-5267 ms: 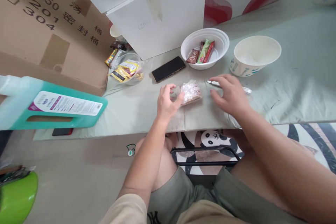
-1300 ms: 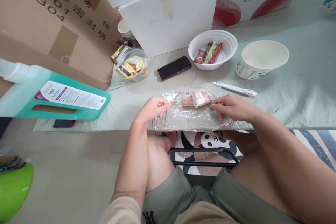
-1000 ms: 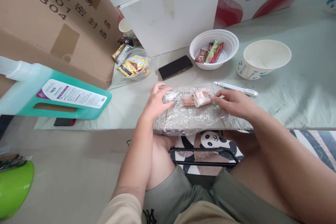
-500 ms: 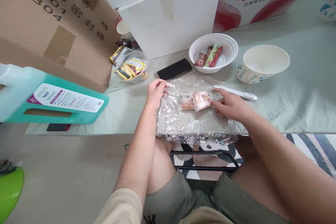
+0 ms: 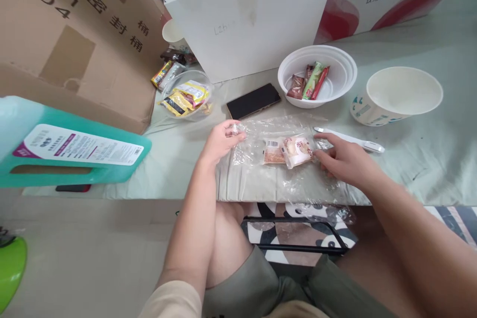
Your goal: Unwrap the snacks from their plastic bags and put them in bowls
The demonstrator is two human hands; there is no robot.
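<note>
A sheet of clear plastic film [image 5: 242, 154] lies crumpled on the cloth-covered table, part of it hanging past the front edge. Two small wrapped snacks rest on it side by side: one with a barcode [image 5: 273, 151], one white with red print [image 5: 297, 151]. At the film's left side my left hand [image 5: 222, 141] pinches its edge between the fingers. My right hand [image 5: 341, 156] is at the right of the snacks, thumb and index finger apart, touching the film beside the white packet. Just behind that hand lies a white cutter [image 5: 357, 141].
Behind the film are a black phone [image 5: 253, 101], a white bowl [image 5: 318, 99] with snack bars and a paper tub [image 5: 391, 104]. A clear bowl [image 5: 186, 94] of yellow packets, a carton [image 5: 93, 49] and a green jug [image 5: 85, 146] stand left.
My left hand has drawn the film's left edge inward, baring cloth at the front. The film's near part has gathered to the right. The view has shifted slightly.
</note>
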